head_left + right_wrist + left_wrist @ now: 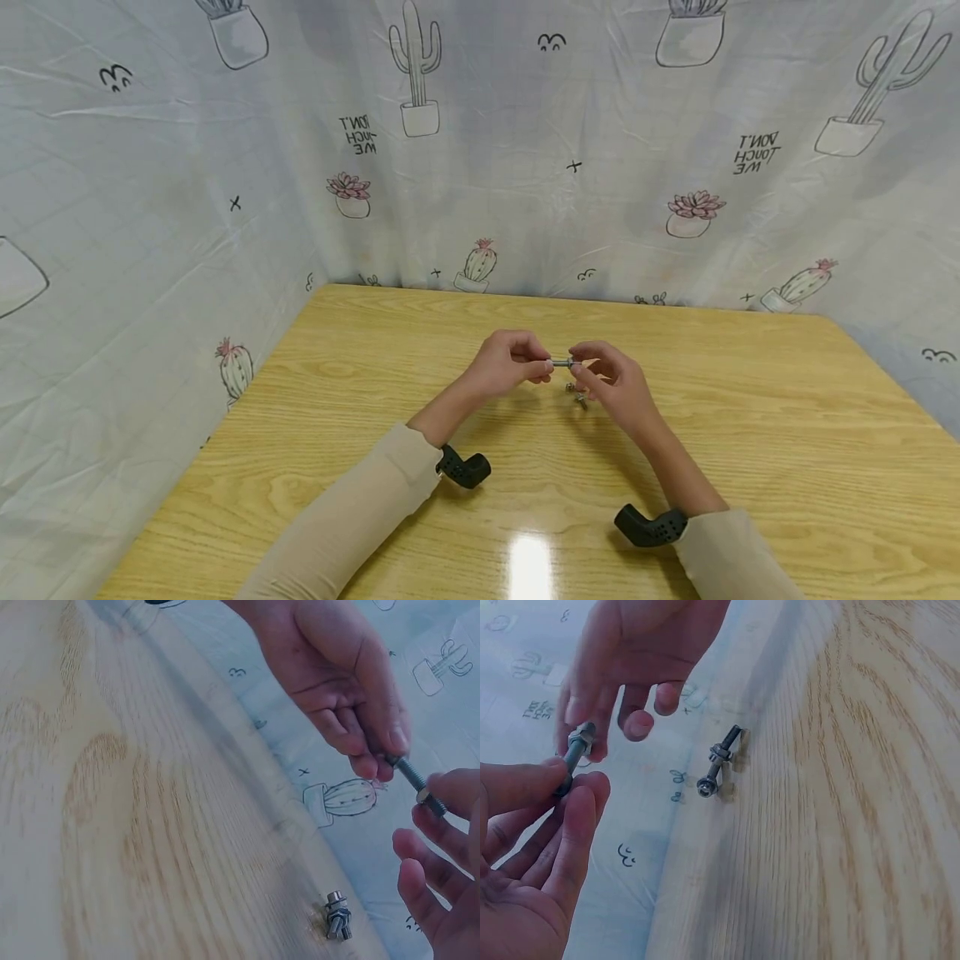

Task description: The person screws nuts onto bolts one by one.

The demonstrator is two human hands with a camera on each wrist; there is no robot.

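Observation:
Over the table, my left hand [504, 363] pinches one end of a metal bolt [560, 363] between thumb and fingers. A hex nut [424, 796] sits on the bolt's threads near the other end. The thumb and forefinger of my right hand [621, 390] grip at this nut; its other fingers are spread loosely. The bolt's head is mostly covered by my left fingertips. Beneath the right hand, more small bolts with nuts [718, 759] lie close together on the wood; in the right wrist view this cluster [337, 915] shows near the lower edge.
A light wood-grain table [360, 367] extends under both arms. Behind it and at its sides hangs a pale curtain [510, 183] printed with cactus drawings. Black curved mounts [467, 470] are worn on both wrists, beside the beige sleeves.

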